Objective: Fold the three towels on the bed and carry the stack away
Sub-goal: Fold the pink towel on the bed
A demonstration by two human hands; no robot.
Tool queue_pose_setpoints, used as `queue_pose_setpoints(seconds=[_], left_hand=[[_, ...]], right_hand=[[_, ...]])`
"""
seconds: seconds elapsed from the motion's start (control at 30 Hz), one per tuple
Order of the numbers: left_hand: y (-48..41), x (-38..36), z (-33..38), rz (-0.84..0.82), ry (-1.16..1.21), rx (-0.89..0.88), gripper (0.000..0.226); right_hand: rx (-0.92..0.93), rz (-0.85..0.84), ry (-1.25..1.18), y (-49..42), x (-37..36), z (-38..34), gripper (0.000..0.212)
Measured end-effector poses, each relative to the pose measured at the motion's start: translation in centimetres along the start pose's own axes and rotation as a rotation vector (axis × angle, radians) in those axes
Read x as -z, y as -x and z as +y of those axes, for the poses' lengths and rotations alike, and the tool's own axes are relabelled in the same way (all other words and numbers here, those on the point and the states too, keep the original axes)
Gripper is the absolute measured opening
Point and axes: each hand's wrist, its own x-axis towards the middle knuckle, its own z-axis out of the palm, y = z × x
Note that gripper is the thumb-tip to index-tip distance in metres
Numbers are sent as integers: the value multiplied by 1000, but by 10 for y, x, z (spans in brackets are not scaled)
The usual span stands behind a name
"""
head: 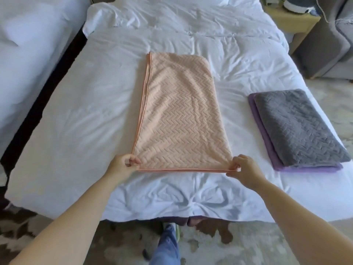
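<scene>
A peach towel (179,115) with a herringbone weave lies flat in a long folded strip in the middle of the white bed (76,111). My left hand (122,165) pinches its near left corner. My right hand (244,169) pinches its near right corner, and the near hem runs straight between them. To the right, a folded grey towel (298,127) rests on top of a folded purple towel (267,142) near the bed's right side.
A second white bed (23,44) stands to the left across a dark gap. At the back right are a yellow side table (290,18) and a grey armchair (328,44). My leg and shoe (168,243) stand on patterned carpet at the bed's foot.
</scene>
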Motion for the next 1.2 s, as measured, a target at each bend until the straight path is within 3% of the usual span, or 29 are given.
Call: queue_pose_setpoints(seconds=[0.27,0.43,0.5,0.57,0.6,0.67,0.77,0.87,0.97,1.07,1.2], left_hand=[[63,-44,-53,92,6,-13,12],[60,-52,-51,178,-246,54,8],[54,-50,-37,295,-378,21,7],[37,-56,-19,370,-433,-175,19],[24,-62,-9,365,-442,-283,26],[-8,-80,8,271,-509,-435,44],[-52,-102,4,132,-751,-389,61],[-60,-102,-29,100,-854,-282,71],[-62,-90,-29,174,-738,-317,68],[-100,-86,10,275,-670,-432,60],[-175,-95,52,171,-737,-424,62]], right_hand=[[3,63,99,61,-59,22,18],[-1,-97,295,46,-55,5,16],[24,78,233,33,-48,-12,15],[88,332,122,12,-50,-33,18],[120,379,84,-3,-53,-44,25],[146,280,73,-36,-63,-62,50],[75,70,201,-73,-88,-54,69],[-74,71,251,-79,-100,-16,76],[-195,170,197,-88,-87,-1,69],[-97,287,167,-130,-68,-26,62],[129,133,172,-195,-64,-64,61]])
